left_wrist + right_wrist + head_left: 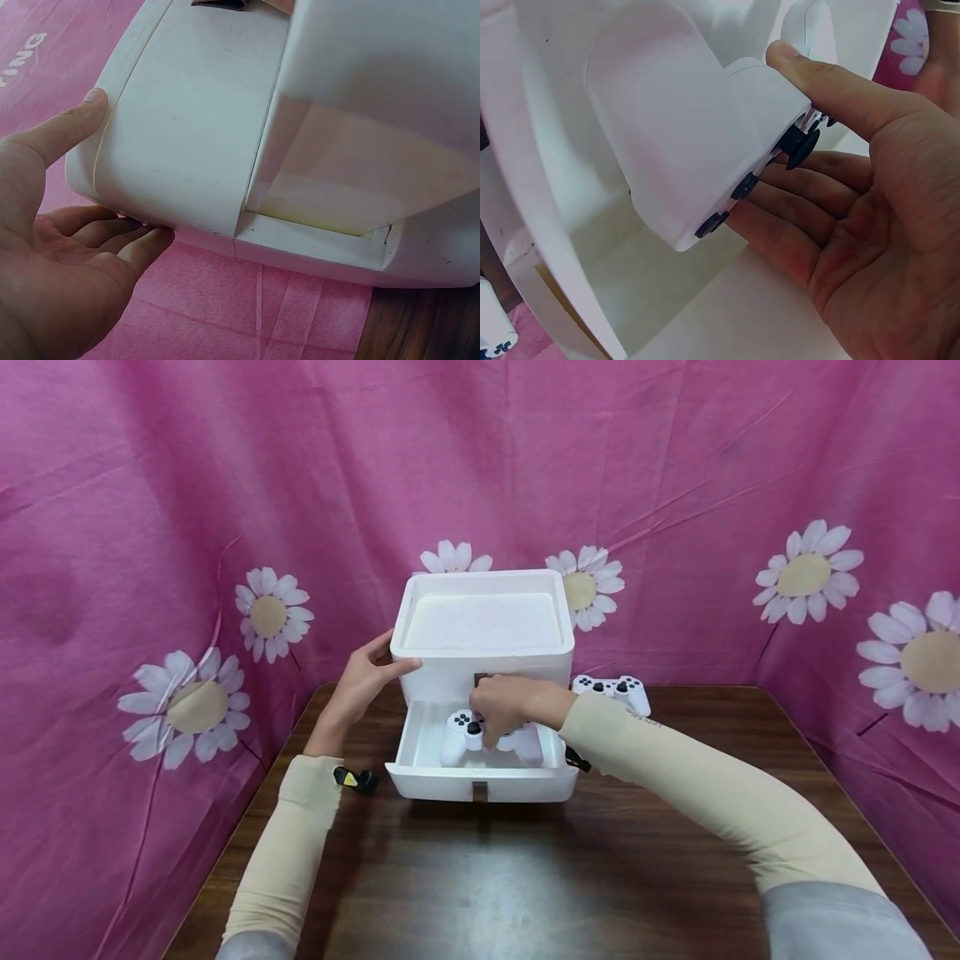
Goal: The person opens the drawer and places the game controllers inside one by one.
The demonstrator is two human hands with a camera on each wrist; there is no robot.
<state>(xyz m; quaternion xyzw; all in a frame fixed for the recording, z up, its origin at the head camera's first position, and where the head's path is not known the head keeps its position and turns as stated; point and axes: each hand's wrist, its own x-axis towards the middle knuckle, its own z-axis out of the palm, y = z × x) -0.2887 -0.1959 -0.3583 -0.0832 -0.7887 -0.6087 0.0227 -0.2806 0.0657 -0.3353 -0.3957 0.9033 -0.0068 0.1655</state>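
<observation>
A white plastic two-drawer unit [480, 662] stands on the table, its lower drawer [435, 785] pulled out and its upper drawer closed. With the thumb on the front and the fingers along the side, my left hand [363, 681] grips the unit's upper left corner. A white game controller [455, 747] with black sticks and buttons is in the lower drawer. My right hand [513, 703] holds its middle, the thumb on one side and the fingers on the other in the right wrist view. Part of the controller is hidden behind that hand.
A second white game controller [630, 693] lies on the wooden table [487, 877], right of the unit and partly behind my right arm. The unit's top is a shallow recessed tray [483, 622]. A pink curtain [360, 468] with white flowers hangs behind and along both sides.
</observation>
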